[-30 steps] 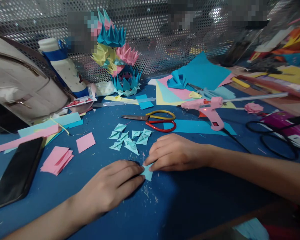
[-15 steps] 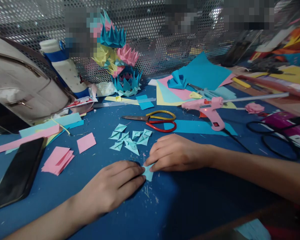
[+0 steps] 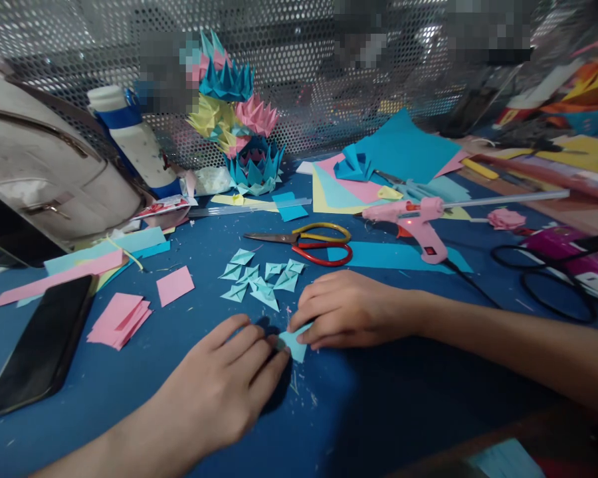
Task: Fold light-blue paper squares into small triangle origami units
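A small light-blue paper piece [image 3: 293, 345], partly folded, lies on the blue table between both hands. My right hand [image 3: 346, 309] grips its upper right edge, fingers bent and pressed together. At its left corner is my left hand [image 3: 229, 378], with curled fingers and the thumb and fingertips closed on the paper; the exact contact is partly hidden. Just beyond them lie several folded light-blue paper pieces [image 3: 264, 292] in a loose cluster. Scissors [image 3: 299, 239] with one yellow and one red handle rest behind that cluster.
Pink paper squares [image 3: 117, 322] and a black phone [image 3: 42, 345] lie at left. A pink glue gun [image 3: 418, 222], its cord trailing right, rests on a blue strip. Behind stand folded-paper flowers [image 3: 254, 162], a bottle [image 3: 139, 146] and a white bag [image 3: 40, 159].
My left hand has shifted slightly, its knuckles raised and fingers more curled, uncovering more of the paper's left side. My right hand stays almost still. The view has tilted slightly.
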`<state>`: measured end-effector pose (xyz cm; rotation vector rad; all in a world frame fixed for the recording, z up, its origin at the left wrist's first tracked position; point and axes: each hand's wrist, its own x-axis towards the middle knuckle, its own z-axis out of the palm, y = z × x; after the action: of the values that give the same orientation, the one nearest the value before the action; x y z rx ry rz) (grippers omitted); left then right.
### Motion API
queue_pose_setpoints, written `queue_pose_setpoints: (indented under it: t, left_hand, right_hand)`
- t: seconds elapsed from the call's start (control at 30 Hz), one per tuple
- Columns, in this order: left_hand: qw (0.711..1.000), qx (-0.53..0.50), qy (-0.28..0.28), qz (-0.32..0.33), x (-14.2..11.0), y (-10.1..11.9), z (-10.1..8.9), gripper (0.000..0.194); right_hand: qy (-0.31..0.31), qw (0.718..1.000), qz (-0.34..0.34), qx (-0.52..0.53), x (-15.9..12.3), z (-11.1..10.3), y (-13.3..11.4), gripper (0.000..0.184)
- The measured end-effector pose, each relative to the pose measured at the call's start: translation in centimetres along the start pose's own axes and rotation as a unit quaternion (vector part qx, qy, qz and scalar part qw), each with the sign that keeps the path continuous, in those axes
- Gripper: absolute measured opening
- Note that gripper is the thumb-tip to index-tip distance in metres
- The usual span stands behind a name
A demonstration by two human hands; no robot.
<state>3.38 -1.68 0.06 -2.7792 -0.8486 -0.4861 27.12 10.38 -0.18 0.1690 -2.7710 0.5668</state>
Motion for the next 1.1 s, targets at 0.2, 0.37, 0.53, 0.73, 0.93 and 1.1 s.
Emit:
queue_pose_setpoints:
  t: [0.2, 0.37, 0.53, 0.73, 0.93, 1.1]
  left_hand:
    - [0.995, 0.097, 0.021, -0.032, -0.4, 2.1, 0.3, 0.042]
    - [0.99, 0.132, 0.038, -0.038, -0.7, 3.1, 0.9, 0.038]
    - [0.99, 0.13, 0.03, -0.035, -0.5, 2.7, 0.9, 0.036]
    - [0.988, 0.145, 0.04, -0.034, -0.3, 3.0, 0.9, 0.032]
    - [0.994, 0.1, 0.012, -0.049, 0.4, 2.6, 0.9, 0.029]
    - [0.993, 0.031, -0.006, -0.111, 1.2, 0.7, 1.1, 0.012]
  right_hand:
    - [-0.015, 0.998, 0.006, -0.068, 0.3, 0.6, -0.6, 0.023]
    - [-0.01, 0.984, 0.04, -0.174, 0.9, 1.5, -2.1, 0.034]
    - [-0.026, 0.978, 0.065, -0.198, 0.6, -0.3, -2.3, 0.023]
    - [-0.135, 0.975, 0.112, -0.137, -0.1, -3.6, -2.2, 0.042]
    - [-0.054, 0.982, 0.054, -0.171, -0.2, -2.0, -1.0, 0.045]
    - [0.019, 0.981, 0.006, -0.193, 0.1, 0.8, -0.4, 0.041]
